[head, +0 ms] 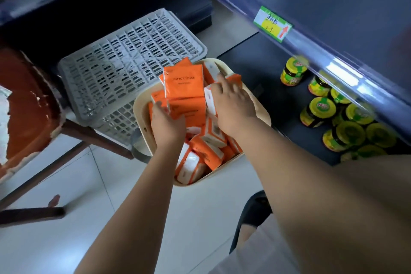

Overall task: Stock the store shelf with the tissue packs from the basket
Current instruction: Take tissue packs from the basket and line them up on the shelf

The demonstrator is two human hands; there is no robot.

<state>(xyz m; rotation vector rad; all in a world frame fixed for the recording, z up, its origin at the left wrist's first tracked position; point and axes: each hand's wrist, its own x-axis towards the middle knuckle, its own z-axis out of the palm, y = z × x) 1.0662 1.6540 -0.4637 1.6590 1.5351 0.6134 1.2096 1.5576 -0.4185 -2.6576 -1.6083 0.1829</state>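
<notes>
Now L hand (167, 123) grips tissue packs (186, 88) in basket (141, 107); R hand (233, 108) flat atop.

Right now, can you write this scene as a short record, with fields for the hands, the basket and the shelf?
left hand: grips orange tissue packs at the left side of the basket
right hand: fingers spread, resting on packs at the far right side
basket: cream, beside the shelf, full of packs
shelf: dark; bottom level holds jars with yellow-green lids; no packs seen on it
behind basket: grey crate
</notes>
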